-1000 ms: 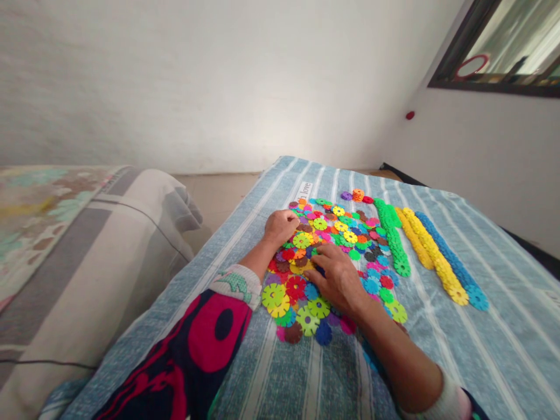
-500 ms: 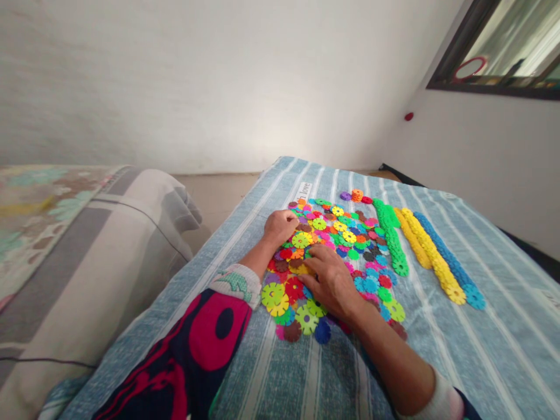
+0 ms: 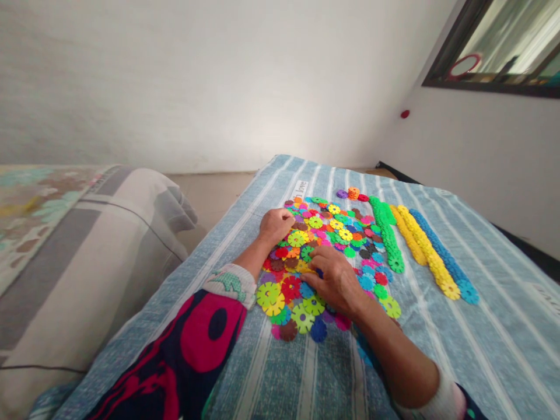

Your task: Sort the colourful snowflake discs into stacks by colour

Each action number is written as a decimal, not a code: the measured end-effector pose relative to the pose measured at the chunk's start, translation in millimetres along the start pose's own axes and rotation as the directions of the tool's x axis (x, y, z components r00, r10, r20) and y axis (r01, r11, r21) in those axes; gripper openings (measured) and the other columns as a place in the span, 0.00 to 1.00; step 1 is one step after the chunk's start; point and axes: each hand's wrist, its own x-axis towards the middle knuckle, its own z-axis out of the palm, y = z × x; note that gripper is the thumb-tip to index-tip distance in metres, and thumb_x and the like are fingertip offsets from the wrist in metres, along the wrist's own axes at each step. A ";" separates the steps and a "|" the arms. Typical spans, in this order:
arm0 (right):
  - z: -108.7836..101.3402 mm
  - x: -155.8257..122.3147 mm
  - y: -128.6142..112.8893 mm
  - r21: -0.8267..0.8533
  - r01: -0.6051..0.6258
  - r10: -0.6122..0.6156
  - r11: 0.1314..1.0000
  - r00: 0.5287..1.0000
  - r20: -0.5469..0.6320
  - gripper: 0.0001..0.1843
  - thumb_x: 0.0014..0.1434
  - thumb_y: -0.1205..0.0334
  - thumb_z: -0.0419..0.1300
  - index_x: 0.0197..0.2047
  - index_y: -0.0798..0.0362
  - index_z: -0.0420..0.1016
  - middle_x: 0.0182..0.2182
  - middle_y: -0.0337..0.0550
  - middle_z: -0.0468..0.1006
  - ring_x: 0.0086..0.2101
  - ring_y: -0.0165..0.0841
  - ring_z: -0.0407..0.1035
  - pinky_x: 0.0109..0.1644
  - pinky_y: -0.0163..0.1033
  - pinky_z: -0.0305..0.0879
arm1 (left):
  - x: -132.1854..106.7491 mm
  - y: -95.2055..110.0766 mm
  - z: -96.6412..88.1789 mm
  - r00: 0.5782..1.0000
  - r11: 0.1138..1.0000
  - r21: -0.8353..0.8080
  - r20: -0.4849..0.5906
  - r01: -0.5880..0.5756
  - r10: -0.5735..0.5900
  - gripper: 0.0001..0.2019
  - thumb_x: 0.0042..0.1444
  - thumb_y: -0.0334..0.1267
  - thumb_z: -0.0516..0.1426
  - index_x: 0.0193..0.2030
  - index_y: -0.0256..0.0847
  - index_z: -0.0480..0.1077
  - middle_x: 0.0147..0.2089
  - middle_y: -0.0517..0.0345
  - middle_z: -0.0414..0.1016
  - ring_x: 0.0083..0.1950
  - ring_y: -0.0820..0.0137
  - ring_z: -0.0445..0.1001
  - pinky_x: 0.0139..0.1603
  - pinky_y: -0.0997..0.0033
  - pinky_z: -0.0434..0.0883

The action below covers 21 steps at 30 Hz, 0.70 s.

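Flat notched plastic flower discs (image 3: 303,318) of many colours lie in a loose, overlapping heap on a striped blue bedcover (image 3: 227,256). My left hand (image 3: 276,226) rests at the heap's left edge with its fingers curled together; whatever they hold, if anything, is hidden. Over the middle of the heap, my right hand (image 3: 336,279) reaches down, thumb and forefinger apart. A dark blue disc shows in the gap between them, and I see nothing gripped.
Right of the heap lie long rows of overlapped discs: a green row (image 3: 387,233), yellow rows (image 3: 431,254) and a blue row (image 3: 444,256). Small purple, orange and red stacks (image 3: 353,193) sit behind. A cloth-covered surface (image 3: 131,233) stands at left, across a floor gap.
My right hand has shifted slightly over the heap, and the gap between its thumb and forefinger shows more clearly. My left hand stays curled at the edge. The view has turned slightly right.
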 end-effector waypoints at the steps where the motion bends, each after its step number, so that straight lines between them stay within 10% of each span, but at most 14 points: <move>1: -0.1 -0.1 0.7 -0.007 0.000 0.000 1.000 1.000 0.007 0.12 0.56 0.63 0.64 0.24 0.53 0.68 0.31 0.43 0.71 0.36 0.34 0.66 0.42 0.39 0.62 | 0.0 0.0 0.1 1.000 1.000 -0.002 -0.003 0.000 0.000 0.12 0.49 0.39 0.54 0.31 0.39 0.79 0.30 0.57 0.80 0.33 0.67 0.74 0.38 0.72 0.68; 11: -23.8 -3.9 -0.2 0.031 -0.011 0.008 0.999 0.995 0.100 0.11 0.58 0.66 0.62 0.24 0.54 0.69 0.30 0.42 0.71 0.35 0.33 0.66 0.40 0.37 0.62 | 2.4 -2.5 2.2 1.000 1.000 -0.009 -0.001 -0.008 0.008 0.13 0.48 0.39 0.54 0.31 0.38 0.78 0.30 0.55 0.80 0.34 0.66 0.75 0.36 0.72 0.68; 21: -40.6 -53.9 -50.6 0.041 0.117 -0.124 0.992 0.937 0.327 0.07 0.58 0.63 0.62 0.29 0.53 0.70 0.34 0.43 0.74 0.40 0.37 0.68 0.46 0.42 0.67 | 1.0 1.1 0.2 1.000 1.000 -0.018 -0.002 0.003 -0.003 0.12 0.48 0.39 0.54 0.30 0.38 0.78 0.31 0.54 0.80 0.34 0.66 0.75 0.37 0.72 0.68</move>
